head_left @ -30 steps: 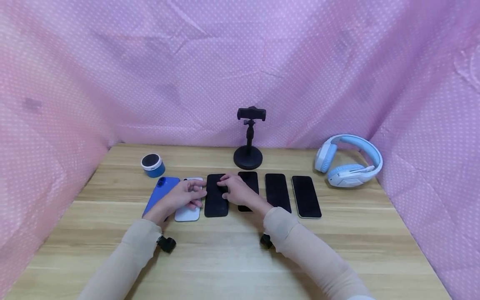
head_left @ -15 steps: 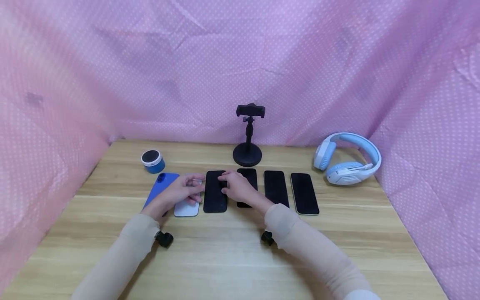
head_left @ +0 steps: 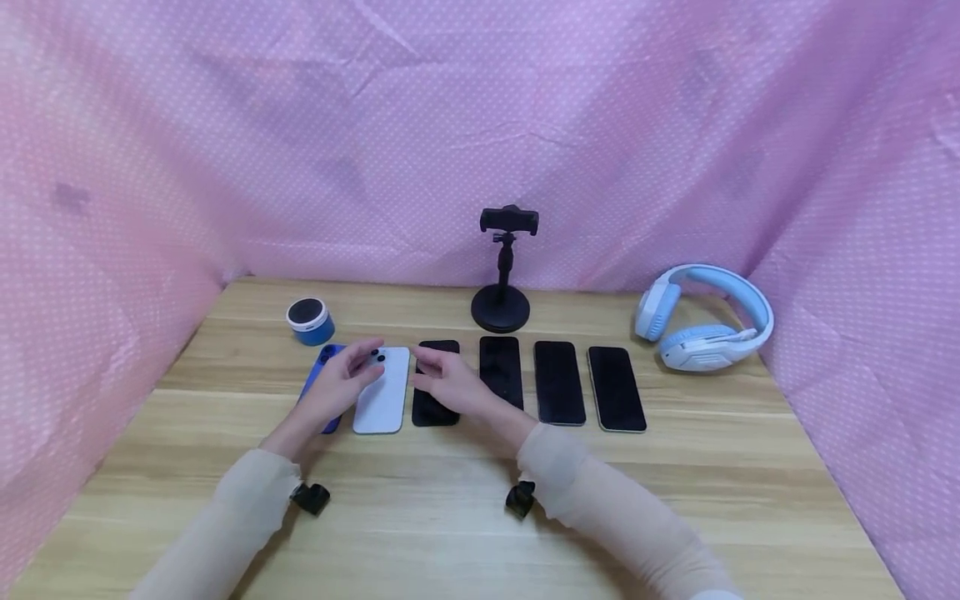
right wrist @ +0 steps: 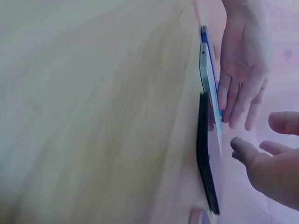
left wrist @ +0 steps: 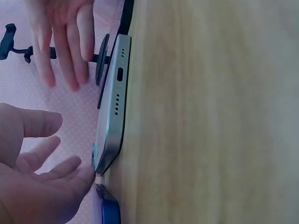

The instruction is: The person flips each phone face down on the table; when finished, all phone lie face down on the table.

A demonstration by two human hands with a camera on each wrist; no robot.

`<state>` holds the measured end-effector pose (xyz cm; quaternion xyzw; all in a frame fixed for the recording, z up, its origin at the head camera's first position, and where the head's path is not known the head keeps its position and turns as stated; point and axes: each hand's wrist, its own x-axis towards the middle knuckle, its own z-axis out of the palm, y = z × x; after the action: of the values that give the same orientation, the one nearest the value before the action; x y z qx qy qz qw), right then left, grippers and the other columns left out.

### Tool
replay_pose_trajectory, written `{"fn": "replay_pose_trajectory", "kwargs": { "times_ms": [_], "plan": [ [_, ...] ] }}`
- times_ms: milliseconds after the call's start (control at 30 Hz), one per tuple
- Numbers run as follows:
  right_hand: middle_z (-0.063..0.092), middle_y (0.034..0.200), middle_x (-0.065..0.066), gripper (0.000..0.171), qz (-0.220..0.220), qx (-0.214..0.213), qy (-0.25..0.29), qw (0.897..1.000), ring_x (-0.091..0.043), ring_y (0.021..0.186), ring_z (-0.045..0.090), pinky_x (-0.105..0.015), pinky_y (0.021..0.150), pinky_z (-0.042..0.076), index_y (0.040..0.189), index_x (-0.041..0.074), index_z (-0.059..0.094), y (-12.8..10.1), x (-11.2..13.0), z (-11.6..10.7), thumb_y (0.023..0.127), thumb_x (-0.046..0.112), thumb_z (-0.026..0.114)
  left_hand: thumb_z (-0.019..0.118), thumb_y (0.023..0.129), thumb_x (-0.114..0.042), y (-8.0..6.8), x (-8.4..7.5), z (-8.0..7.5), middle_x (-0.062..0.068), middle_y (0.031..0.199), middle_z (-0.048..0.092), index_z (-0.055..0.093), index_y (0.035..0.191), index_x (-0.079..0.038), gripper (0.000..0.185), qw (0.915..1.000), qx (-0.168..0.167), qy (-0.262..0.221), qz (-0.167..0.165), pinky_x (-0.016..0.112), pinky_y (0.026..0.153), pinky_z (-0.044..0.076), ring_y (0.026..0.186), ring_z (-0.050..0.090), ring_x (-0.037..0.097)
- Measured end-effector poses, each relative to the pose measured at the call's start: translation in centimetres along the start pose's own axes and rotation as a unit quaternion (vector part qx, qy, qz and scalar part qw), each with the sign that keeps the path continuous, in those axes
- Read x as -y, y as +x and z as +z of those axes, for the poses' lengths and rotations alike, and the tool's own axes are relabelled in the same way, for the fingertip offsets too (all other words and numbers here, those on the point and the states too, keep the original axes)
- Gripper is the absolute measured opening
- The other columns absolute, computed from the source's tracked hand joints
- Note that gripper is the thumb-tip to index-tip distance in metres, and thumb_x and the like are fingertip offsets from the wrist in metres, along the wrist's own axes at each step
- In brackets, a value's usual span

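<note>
In the head view a white phone [head_left: 382,404] lies camera side up in a row of phones. My left hand [head_left: 337,385] is at its left side, the fingertips close to its upper left edge and the palm over a blue phone [head_left: 332,423]. My right hand [head_left: 456,385] reaches in from the other side, fingers spread above a black phone [head_left: 433,410] and pointing toward the white one. In the left wrist view the left fingers [left wrist: 81,179] are right at the white phone's edge. Neither hand grips anything.
Right of the hands lie more dark phones, screen up: one partly behind the right wrist [head_left: 501,367], a middle one [head_left: 559,383] and an end one [head_left: 617,389]. Behind them stand a black phone holder [head_left: 501,308], a small blue speaker [head_left: 311,325] and light blue headphones [head_left: 705,346].
My left hand has shifted left, off the white phone to its left edge, uncovering its back. My right hand has moved left from the black phone's right edge toward the white phone.
</note>
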<state>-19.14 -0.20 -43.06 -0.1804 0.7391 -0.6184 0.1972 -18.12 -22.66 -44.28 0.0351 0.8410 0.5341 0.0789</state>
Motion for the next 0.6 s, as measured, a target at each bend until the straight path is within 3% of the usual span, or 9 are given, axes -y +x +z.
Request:
{"fn": "replay_pose_trajectory", "kwargs": {
  "times_ms": [233, 433, 600],
  "plan": [
    [0.037, 0.16, -0.013, 0.062, 0.09, 0.002, 0.086, 0.992, -0.022, 0.146, 0.035, -0.04, 0.116, 0.036, 0.156, 0.003, 0.037, 0.9, -0.1, 1.7, 0.1, 0.011, 0.062, 0.056, 0.105, -0.01, -0.7, 0.4, -0.6, 0.021, 0.159, 0.035, 0.037, 0.153, 0.002, 0.053, 0.9996, 0.024, -0.015, 0.005, 0.048, 0.119, 0.027, 0.15, 0.027, 0.035],
    [0.019, 0.167, -0.015, 0.065, 0.142, 0.001, 0.241, 0.96, -0.023, 0.151, 0.021, -0.047, 0.12, 0.026, 0.158, -0.001, 0.028, 1.6, 0.5, 2.5, 0.1, 0.001, 0.058, 0.057, 0.105, -0.011, -0.9, 0.7, -1.5, 0.023, 0.162, 0.029, 0.033, 0.154, 0.004, 0.056, 0.9984, 0.05, -0.025, -0.011, 0.046, 0.118, 0.028, 0.151, 0.023, 0.034],
    [0.022, 0.166, -0.014, 0.064, 0.176, 0.01, 0.269, 0.947, -0.021, 0.149, 0.024, -0.045, 0.12, 0.025, 0.157, -0.002, 0.031, 1.7, 0.4, 2.7, 0.099, -0.001, 0.058, 0.057, 0.105, -0.013, -0.9, 1.2, -1.8, 0.022, 0.164, 0.022, 0.031, 0.156, 0.003, 0.059, 0.9955, 0.071, -0.045, -0.042, 0.046, 0.119, 0.025, 0.152, 0.017, 0.033]
  ]
}}
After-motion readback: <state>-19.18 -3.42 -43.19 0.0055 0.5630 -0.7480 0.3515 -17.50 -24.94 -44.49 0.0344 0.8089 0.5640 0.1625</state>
